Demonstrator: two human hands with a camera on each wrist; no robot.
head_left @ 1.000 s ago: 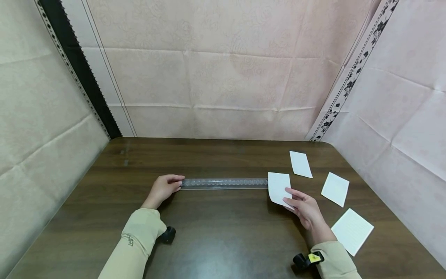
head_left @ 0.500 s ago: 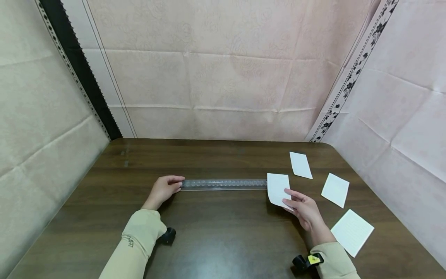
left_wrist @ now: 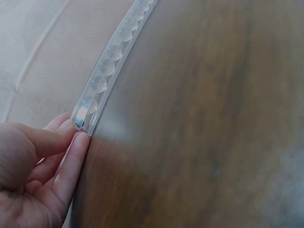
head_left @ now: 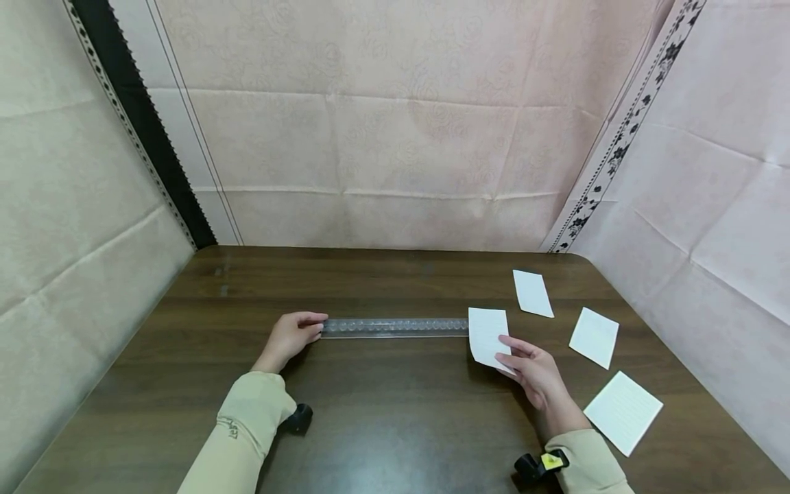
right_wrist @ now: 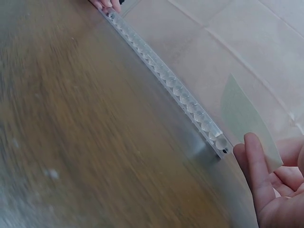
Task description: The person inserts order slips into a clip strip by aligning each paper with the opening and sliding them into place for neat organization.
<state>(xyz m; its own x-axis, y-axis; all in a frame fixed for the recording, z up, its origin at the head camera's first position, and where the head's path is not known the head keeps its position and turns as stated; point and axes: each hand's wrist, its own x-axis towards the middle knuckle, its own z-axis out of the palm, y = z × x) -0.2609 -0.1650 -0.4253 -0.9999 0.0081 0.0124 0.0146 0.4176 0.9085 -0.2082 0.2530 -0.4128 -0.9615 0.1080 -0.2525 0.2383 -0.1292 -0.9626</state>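
A long clear plastic channel (head_left: 395,328) lies across the wooden table, with a row of clear round balls (left_wrist: 106,67) along it. At its left end, the thumb and fingers of my left hand (head_left: 289,337) pinch the tip. My right hand (head_left: 535,370) holds a small white sheet of paper (head_left: 487,333) by its lower right corner, between thumb and fingers. From the head view the sheet covers the channel's right end. In the right wrist view that end shows, and the paper (right_wrist: 242,109), greenish there, stands up beside it, apart from it.
Two blank white sheets, one at the back (head_left: 533,293) and one nearer the right edge (head_left: 594,337), lie flat on the table (head_left: 395,418). A lined sheet (head_left: 623,413) lies beside my right forearm. Pale cloth (head_left: 370,137) hangs behind and on both sides.
My right hand has shifted slightly left with the paper, which now covers a little more of the channel. My left hand stays at the left end.
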